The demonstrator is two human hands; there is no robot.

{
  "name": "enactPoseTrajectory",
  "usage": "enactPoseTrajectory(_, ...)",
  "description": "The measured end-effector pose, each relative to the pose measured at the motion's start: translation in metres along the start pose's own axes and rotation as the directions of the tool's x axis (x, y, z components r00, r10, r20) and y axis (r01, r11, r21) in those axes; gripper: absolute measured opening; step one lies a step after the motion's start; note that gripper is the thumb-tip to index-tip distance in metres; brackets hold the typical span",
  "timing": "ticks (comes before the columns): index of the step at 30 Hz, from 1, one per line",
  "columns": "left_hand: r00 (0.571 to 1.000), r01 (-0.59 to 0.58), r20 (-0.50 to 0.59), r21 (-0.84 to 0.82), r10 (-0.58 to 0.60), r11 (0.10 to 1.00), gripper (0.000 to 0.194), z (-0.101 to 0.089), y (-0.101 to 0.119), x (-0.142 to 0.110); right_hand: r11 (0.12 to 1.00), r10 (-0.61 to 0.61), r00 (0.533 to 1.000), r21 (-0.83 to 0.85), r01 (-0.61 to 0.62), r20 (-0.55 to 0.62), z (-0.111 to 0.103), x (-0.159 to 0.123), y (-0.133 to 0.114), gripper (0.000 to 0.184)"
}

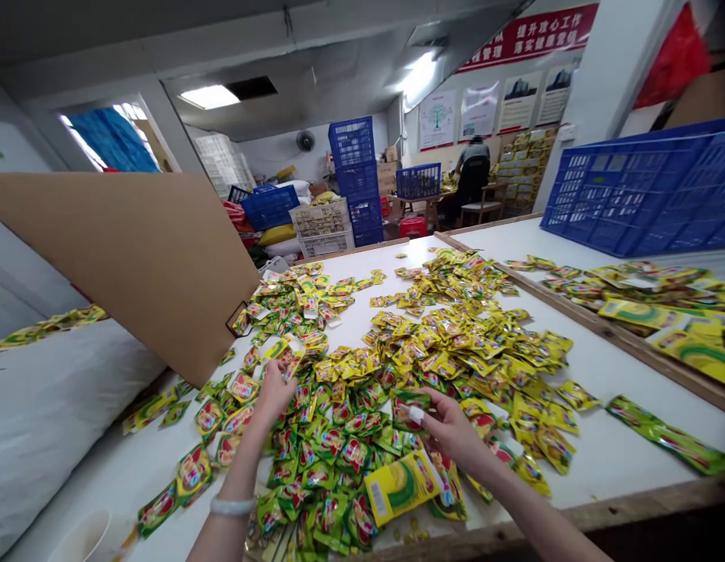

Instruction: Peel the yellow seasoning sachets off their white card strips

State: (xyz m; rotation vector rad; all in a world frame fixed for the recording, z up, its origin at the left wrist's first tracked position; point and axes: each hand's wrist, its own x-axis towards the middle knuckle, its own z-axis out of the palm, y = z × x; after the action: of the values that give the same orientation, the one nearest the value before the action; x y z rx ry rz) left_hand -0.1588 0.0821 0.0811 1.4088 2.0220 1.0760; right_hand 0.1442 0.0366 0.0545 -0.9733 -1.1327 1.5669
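My left hand (277,390) reaches over the left part of the heap, its fingers closed on a yellow candy packet (286,355). In my right hand (449,425), thumb and fingers pinch a small green candy packet (407,410) with red print. Below both hands spreads a pile of green packets (332,449). Farther back and to the right lies a heap of yellow packets (444,336). A larger yellow pouch (403,488) rests on the green pile near the table's front edge. White tape or a cover shows on my right thumb.
A cardboard sheet (140,265) leans at the left beside a white sack (63,421). Wooden strips (573,316) border the white table (578,437). A blue crate (643,191) stands at the right. A white cup (90,538) is at the lower left. Another person (473,176) sits far behind.
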Motion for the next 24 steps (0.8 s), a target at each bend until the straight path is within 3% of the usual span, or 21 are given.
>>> enactPoseTrajectory(3, 0.973, 0.015, 0.229, -0.186, 0.029, 0.982, 0.044, 0.019, 0.016, -0.051, 0.995, -0.094, 0.993, -0.011, 0.095, 0.073, 0.006, -0.002, -0.018, 0.035)
enactPoseTrajectory(4, 0.936, 0.067, 0.349, -0.291, 0.041, 0.954, 0.044, 0.026, 0.022, -0.069, 0.989, -0.14, 0.985, -0.021, 0.143, 0.1, 0.01, -0.003, -0.025, 0.034)
enactPoseTrajectory(5, 0.866, 0.187, 0.496, -0.435, 0.061, 0.881, 0.042, 0.032, 0.027, -0.087, 0.982, -0.182, 0.975, -0.033, 0.187, 0.126, 0.013, -0.004, -0.032, 0.031)
enactPoseTrajectory(7, 0.755, 0.373, 0.648, -0.552, 0.102, 0.745, 0.033, 0.041, 0.036, -0.116, 0.967, -0.237, 0.958, -0.056, 0.249, 0.164, 0.021, -0.006, -0.043, 0.027)
enactPoseTrajectory(8, 0.725, 0.423, 0.679, -0.571, 0.115, 0.703, 0.029, 0.044, 0.041, -0.127, 0.963, -0.248, 0.951, -0.065, 0.263, 0.183, 0.024, -0.006, -0.047, 0.025)
enactPoseTrajectory(12, 0.681, 0.439, 0.719, -0.552, 0.138, 0.709, 0.022, 0.049, 0.056, -0.148, 0.928, -0.299, 0.92, -0.148, 0.342, 0.253, 0.028, -0.009, -0.054, 0.02)
enactPoseTrajectory(15, 0.653, 0.431, 0.74, -0.537, 0.16, 0.725, 0.031, 0.052, 0.061, -0.151, 0.805, -0.375, 0.848, -0.322, 0.498, 0.375, 0.023, -0.013, -0.06, 0.012)
enactPoseTrajectory(18, 0.623, 0.397, 0.757, -0.523, 0.197, 0.754, 0.04, 0.059, 0.059, -0.152, 0.626, -0.249, 0.793, -0.532, 0.57, 0.556, 0.017, -0.02, -0.073, 0.024)
enactPoseTrajectory(21, 0.577, 0.368, 0.791, -0.474, 0.203, 0.8, 0.051, 0.062, 0.057, -0.154, 0.447, -0.082, 0.765, -0.662, 0.601, 0.639, 0.013, -0.028, -0.084, 0.036)
enactPoseTrajectory(22, 0.557, 0.369, 0.804, -0.464, 0.208, 0.806, 0.052, 0.061, 0.057, -0.155, 0.432, -0.055, 0.755, -0.666, 0.608, 0.654, 0.012, -0.031, -0.085, 0.038)
enactPoseTrajectory(24, 0.517, 0.393, 0.821, -0.478, 0.241, 0.785, 0.048, 0.059, 0.059, -0.155, 0.512, -0.063, 0.774, -0.645, 0.566, 0.629, 0.008, -0.033, -0.08, 0.044)
